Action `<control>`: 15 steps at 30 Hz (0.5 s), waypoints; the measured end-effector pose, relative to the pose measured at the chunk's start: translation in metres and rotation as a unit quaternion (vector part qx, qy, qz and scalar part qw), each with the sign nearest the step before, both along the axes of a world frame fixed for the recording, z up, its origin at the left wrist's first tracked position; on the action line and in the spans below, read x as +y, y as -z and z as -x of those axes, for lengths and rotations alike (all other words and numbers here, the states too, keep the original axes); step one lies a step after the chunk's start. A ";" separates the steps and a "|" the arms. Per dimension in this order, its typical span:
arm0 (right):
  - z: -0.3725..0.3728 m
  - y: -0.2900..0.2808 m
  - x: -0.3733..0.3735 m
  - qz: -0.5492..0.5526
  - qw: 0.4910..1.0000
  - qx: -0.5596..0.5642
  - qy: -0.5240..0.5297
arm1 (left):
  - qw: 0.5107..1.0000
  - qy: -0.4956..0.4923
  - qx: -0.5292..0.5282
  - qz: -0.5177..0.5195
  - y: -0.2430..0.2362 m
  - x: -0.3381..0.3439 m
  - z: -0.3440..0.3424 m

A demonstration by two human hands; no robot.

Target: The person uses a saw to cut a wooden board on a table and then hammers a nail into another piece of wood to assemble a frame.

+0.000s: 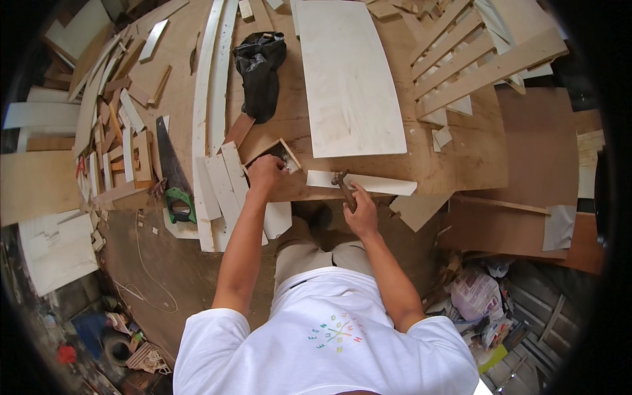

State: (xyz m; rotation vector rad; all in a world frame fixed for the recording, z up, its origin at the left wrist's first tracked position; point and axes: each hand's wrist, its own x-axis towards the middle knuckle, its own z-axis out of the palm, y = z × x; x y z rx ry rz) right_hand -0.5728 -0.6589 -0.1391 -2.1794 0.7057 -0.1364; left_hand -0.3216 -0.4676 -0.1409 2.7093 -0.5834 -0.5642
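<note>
My left hand (266, 172) is closed at a small open wooden box (295, 158) with small metal pieces in it; what its fingers hold, if anything, is hidden. My right hand (361, 212) grips a hammer (343, 185) by the handle, its head over a narrow white board (388, 185) lying along the workbench's front edge. A large pale panel (349, 85) lies behind that board, and a black plastic bag (262, 89) is behind the box.
The plywood bench (461, 161) holds a slatted wooden frame (461, 66) at right, a green-handled saw (181, 205) at left, long white strips (203, 115) and piles of offcuts (128, 155). Bags and scrap (477, 296) lie on the floor at lower right.
</note>
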 end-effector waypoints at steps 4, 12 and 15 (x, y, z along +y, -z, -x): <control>-0.004 -0.013 0.009 0.013 1.000 0.000 0.002 | 0.999 0.019 -0.026 0.035 -0.001 0.004 0.000; -0.011 -0.039 0.034 0.009 0.998 -0.023 0.055 | 0.961 0.024 -0.104 0.255 0.023 0.035 0.007; -0.009 -0.034 0.039 0.020 0.996 -0.045 0.070 | 0.947 -0.007 -0.101 0.303 0.026 0.037 0.006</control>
